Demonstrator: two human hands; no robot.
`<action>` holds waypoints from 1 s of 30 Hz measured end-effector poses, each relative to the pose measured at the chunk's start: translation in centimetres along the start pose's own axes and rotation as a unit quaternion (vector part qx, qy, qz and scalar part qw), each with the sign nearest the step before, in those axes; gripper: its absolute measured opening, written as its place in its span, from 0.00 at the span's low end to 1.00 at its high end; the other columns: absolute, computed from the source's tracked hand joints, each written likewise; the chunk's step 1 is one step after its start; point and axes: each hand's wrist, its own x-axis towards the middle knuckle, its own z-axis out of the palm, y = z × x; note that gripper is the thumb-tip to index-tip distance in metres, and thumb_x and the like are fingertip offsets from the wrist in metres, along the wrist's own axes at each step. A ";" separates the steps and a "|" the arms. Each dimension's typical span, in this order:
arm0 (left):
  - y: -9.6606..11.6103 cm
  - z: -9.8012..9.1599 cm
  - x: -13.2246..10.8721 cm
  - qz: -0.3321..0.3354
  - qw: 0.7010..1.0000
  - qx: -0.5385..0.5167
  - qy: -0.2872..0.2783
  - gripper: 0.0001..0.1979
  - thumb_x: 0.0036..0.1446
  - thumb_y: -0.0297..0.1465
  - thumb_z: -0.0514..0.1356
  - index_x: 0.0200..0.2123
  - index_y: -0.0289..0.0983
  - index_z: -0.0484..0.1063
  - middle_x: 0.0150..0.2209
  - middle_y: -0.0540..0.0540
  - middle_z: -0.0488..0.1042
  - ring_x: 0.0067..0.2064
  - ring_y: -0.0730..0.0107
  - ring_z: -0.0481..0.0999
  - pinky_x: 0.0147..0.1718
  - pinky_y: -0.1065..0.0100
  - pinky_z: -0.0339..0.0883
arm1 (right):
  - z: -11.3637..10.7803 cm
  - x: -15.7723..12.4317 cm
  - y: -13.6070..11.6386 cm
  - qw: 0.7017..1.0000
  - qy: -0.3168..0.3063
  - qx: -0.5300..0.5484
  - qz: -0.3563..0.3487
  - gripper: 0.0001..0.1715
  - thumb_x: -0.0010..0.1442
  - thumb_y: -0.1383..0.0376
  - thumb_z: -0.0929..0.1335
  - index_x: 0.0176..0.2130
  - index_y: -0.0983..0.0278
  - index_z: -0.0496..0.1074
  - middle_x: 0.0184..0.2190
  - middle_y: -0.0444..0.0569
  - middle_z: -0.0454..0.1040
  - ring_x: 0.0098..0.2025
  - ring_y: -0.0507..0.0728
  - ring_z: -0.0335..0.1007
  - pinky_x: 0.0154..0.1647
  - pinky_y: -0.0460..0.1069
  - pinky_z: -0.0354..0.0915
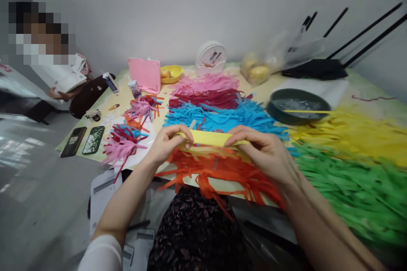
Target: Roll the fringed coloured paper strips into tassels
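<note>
A folded yellow paper strip (pixel 211 138) stretches between my two hands above the table's near side. My left hand (pixel 178 139) pinches its left end, and my right hand (pixel 251 142) grips the right end. Beneath it lies a pile of orange fringed paper strips (pixel 219 167). Just beyond are blue strips (pixel 219 114), with dark red strips (pixel 203 100) and pink strips (pixel 206 82) farther back. Yellow strips (pixel 359 131) and green strips (pixel 352 182) spread out at the right.
A dark green bowl (pixel 273 114) stands right of the blue strips. Mixed coloured bundles (pixel 124 144), two phones (pixel 93 139) and a pink tablet case (pixel 144 75) are at the left. A bag of yellow fruit (pixel 257 72) lies behind. Another person (pixel 63 72) is at far left.
</note>
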 end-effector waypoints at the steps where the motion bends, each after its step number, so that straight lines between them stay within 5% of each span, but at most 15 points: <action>1: 0.0 0.0 -0.1 0.005 1.000 0.017 -0.009 0.10 0.56 0.36 0.60 0.29 0.34 0.74 0.25 0.49 0.72 0.30 0.71 0.72 0.33 0.69 0.64 | -0.1 0.0 -0.1 1.000 -0.005 -0.013 -0.015 0.13 0.60 0.58 0.69 0.29 0.60 0.80 0.34 0.51 0.78 0.40 0.59 0.74 0.42 0.51 0.68; 5: 0.3 0.3 -0.4 0.010 0.985 0.170 0.036 0.17 0.56 0.41 0.64 0.24 0.35 0.67 0.23 0.51 0.68 0.27 0.74 0.66 0.30 0.71 0.59 | 0.4 -0.2 -0.1 0.995 -0.023 -0.070 -0.062 0.16 0.64 0.59 0.66 0.29 0.60 0.79 0.32 0.49 0.78 0.36 0.57 0.74 0.39 0.50 0.68; 8: 0.5 0.5 -0.5 0.065 0.961 0.260 0.073 0.14 0.54 0.38 0.67 0.28 0.36 0.67 0.26 0.52 0.69 0.29 0.74 0.66 0.30 0.72 0.60 | 1.1 -0.6 -0.2 0.987 0.028 -0.140 -0.067 0.08 0.62 0.62 0.68 0.32 0.61 0.75 0.29 0.47 0.77 0.31 0.55 0.73 0.35 0.48 0.66; 12: 0.6 0.2 -0.6 0.116 0.945 0.302 0.043 0.15 0.57 0.34 0.65 0.47 0.38 0.71 0.43 0.45 0.77 0.39 0.69 0.74 0.38 0.71 0.65 | 1.3 -0.8 -0.5 0.981 0.038 -0.183 -0.054 0.13 0.61 0.62 0.69 0.47 0.61 0.74 0.38 0.50 0.79 0.37 0.57 0.76 0.37 0.49 0.68; 15: 0.9 0.0 -0.7 0.081 0.945 0.316 0.025 0.08 0.57 0.34 0.64 0.39 0.37 0.73 0.35 0.47 0.78 0.34 0.69 0.74 0.35 0.70 0.65 | 0.9 -0.6 -1.0 0.982 -0.002 -0.185 -0.033 0.07 0.62 0.62 0.68 0.38 0.61 0.75 0.33 0.48 0.78 0.34 0.56 0.74 0.36 0.48 0.67; 18: 1.2 0.3 -0.9 0.014 0.971 0.237 0.005 0.10 0.57 0.37 0.64 0.32 0.37 0.68 0.29 0.49 0.77 0.32 0.68 0.76 0.32 0.70 0.66 | 0.7 -0.5 -1.4 0.991 -0.018 -0.136 0.006 0.09 0.61 0.60 0.68 0.32 0.62 0.72 0.28 0.45 0.75 0.29 0.54 0.70 0.31 0.47 0.65; 23: 1.3 0.8 -1.1 -0.053 0.999 -0.004 -0.009 0.16 0.56 0.38 0.65 0.34 0.40 0.60 0.26 0.51 0.79 0.24 0.71 0.77 0.28 0.71 0.70 | 0.9 -0.8 -1.5 0.998 0.020 -0.013 0.064 0.10 0.58 0.58 0.71 0.35 0.63 0.74 0.26 0.44 0.75 0.26 0.52 0.71 0.28 0.46 0.67; 30: 0.9 1.2 -1.4 -0.013 0.997 -0.067 0.023 0.10 0.56 0.35 0.66 0.38 0.34 0.79 0.29 0.46 0.80 0.23 0.74 0.75 0.29 0.70 0.69 | 1.2 -1.2 -1.4 0.989 0.043 0.102 0.100 0.10 0.54 0.60 0.74 0.37 0.60 0.82 0.31 0.47 0.80 0.27 0.52 0.74 0.28 0.46 0.69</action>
